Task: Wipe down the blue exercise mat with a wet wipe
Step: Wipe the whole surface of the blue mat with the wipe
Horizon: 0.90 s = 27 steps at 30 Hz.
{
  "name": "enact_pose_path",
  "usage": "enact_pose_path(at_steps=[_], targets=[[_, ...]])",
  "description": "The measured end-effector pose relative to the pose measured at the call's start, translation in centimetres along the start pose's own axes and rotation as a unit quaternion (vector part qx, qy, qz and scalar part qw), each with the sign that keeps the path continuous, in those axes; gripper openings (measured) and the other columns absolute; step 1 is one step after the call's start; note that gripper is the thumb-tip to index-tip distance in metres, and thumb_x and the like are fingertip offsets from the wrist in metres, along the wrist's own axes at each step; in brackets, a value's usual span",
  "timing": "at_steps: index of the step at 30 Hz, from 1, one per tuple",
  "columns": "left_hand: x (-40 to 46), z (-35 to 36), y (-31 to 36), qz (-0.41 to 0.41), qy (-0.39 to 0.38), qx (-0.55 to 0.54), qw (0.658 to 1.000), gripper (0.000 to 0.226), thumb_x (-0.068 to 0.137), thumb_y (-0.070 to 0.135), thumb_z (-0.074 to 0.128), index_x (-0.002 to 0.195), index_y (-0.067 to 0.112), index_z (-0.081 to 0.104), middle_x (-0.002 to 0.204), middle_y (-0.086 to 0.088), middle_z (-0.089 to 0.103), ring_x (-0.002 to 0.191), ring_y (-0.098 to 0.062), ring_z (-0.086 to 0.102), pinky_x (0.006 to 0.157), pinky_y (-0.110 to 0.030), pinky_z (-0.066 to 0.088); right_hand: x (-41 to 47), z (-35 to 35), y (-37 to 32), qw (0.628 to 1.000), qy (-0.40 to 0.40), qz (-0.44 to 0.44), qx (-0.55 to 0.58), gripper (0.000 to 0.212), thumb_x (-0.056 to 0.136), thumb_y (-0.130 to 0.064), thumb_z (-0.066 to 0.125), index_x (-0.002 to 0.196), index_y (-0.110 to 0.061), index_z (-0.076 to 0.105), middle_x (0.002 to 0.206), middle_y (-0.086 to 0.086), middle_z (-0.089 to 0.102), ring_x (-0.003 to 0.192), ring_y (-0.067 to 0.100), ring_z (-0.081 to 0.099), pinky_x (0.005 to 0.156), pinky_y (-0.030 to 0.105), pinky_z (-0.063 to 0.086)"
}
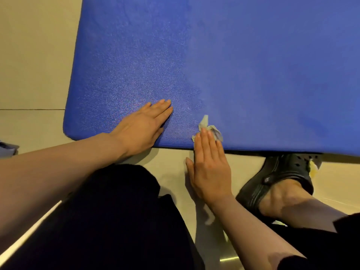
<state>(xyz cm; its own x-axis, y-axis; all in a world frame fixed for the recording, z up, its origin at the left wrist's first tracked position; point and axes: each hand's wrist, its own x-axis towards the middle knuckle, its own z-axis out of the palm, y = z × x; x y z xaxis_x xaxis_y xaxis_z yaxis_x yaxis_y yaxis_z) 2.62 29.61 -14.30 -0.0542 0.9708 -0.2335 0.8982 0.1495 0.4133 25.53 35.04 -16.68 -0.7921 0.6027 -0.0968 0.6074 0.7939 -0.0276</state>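
The blue exercise mat (224, 65) was laid flat on a pale tiled floor (33, 61), its rounded near-left corner seen at lower left and its near edge running across the middle of the view. The left hand (142, 125) was pressed palm-down on the mat near that edge, fingers straight and held together, nothing gripped. The right hand (209, 166) was stretched flat across the mat's near edge, the palm over the floor and the straight fingertips laid on a crumpled wet wipe (207, 129). The wipe was pinned against the mat just inside the edge, a little to the right of the left hand (a twisted white corner was stuck up beyond the fingertips). It was pressed rather than pinched; no finger was curled round it.

A grainy, speckled sheen was seen on the mat's left part, while the right part looked smoother and more even. Dark trousers (116, 221) were seen between the forearms. A black perforated clog (278, 178) was worn on the foot at the right, its toe tucked beneath the mat's edge. A bit of blue cloth (7, 149) was glimpsed at the far left edge on the floor.
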Motion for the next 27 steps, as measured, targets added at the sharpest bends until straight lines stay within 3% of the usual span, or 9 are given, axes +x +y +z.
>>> enact_pose_path(at_steps=[5,9,11,14,16,21,24,27], targets=[[0.8,0.5,0.3,0.006,-0.055,0.039,0.998,0.066,0.102,0.027,0.041,0.155,0.014,0.004,0.163,-0.004,-0.004,0.150,-0.016,-0.003,0.118,-0.029,-0.005,0.5,-0.1,-2.5,0.993,0.019,0.108,0.033,0.067,0.099,-0.040,0.038,0.145,0.008,0.031,0.155,0.025,0.024,0.147,0.037,0.017,0.120,0.046,0.019],[0.6,0.4,0.2,0.002,-0.073,0.053,0.996,0.065,0.103,0.029,0.039,0.155,0.015,0.003,0.163,-0.003,-0.005,0.150,-0.015,-0.002,0.119,-0.029,-0.001,1.5,0.1,-3.3,0.998,0.001,-0.003,0.064,0.068,0.101,-0.045,0.033,0.146,0.005,0.032,0.156,0.023,0.024,0.148,0.034,0.014,0.121,0.043,0.016],[0.8,0.1,0.4,0.003,-0.077,0.062,0.995,0.064,0.103,0.029,0.038,0.155,0.016,0.003,0.163,-0.002,-0.005,0.150,-0.015,-0.002,0.119,-0.029,-0.001,1.2,-0.1,-0.9,0.999,0.008,-0.009,0.030,0.065,0.101,-0.044,0.034,0.145,0.004,0.036,0.155,0.021,0.028,0.147,0.032,0.019,0.121,0.042,0.017],[1.1,-0.1,0.5,-0.004,-0.076,0.071,0.995,0.063,0.104,0.029,0.036,0.155,0.017,0.001,0.163,-0.001,-0.006,0.150,-0.014,-0.003,0.118,-0.027,-0.001,1.5,-0.6,-0.2,0.994,0.013,0.108,0.008,0.070,0.100,-0.047,0.029,0.145,0.005,0.034,0.154,0.022,0.028,0.146,0.034,0.022,0.120,0.043,0.017],[1.2,0.0,0.5,-0.007,-0.073,0.070,0.995,0.064,0.104,0.029,0.037,0.155,0.018,0.002,0.163,-0.001,-0.006,0.150,-0.014,-0.003,0.119,-0.027,0.000,2.6,-0.5,-1.8,0.989,0.008,0.142,0.039,0.076,0.099,-0.051,0.023,0.145,0.008,0.032,0.154,0.025,0.027,0.145,0.036,0.021,0.119,0.045,0.020],[1.4,-0.2,0.7,-0.011,-0.078,0.078,0.994,0.063,0.104,0.029,0.036,0.155,0.017,0.001,0.163,-0.002,-0.007,0.150,-0.014,-0.003,0.119,-0.028,0.000,8.2,-0.9,-0.8,0.996,-0.042,0.055,0.061,0.082,0.094,-0.055,0.004,0.151,0.004,0.014,0.160,0.022,0.005,0.149,0.032,0.001,0.122,0.038,-0.001],[1.3,-0.3,0.8,-0.013,-0.088,0.084,0.992,0.064,0.104,0.029,0.036,0.155,0.016,0.000,0.162,-0.002,-0.008,0.149,-0.014,-0.004,0.119,-0.029,0.000,9.2,-0.9,0.0,0.996,-0.026,0.057,0.065,0.080,0.095,-0.053,0.004,0.151,0.004,0.014,0.160,0.021,0.006,0.149,0.032,0.003,0.122,0.041,0.004],[1.2,-0.3,0.7,-0.011,-0.095,0.088,0.992,0.064,0.104,0.029,0.036,0.155,0.016,0.000,0.162,-0.002,-0.009,0.150,-0.014,-0.004,0.119,-0.028,0.000,4.9,-0.8,-1.9,0.994,-0.010,0.055,0.091,0.071,0.102,-0.048,0.018,0.151,0.003,0.019,0.160,0.019,0.013,0.149,0.031,0.007,0.122,0.043,0.012]])
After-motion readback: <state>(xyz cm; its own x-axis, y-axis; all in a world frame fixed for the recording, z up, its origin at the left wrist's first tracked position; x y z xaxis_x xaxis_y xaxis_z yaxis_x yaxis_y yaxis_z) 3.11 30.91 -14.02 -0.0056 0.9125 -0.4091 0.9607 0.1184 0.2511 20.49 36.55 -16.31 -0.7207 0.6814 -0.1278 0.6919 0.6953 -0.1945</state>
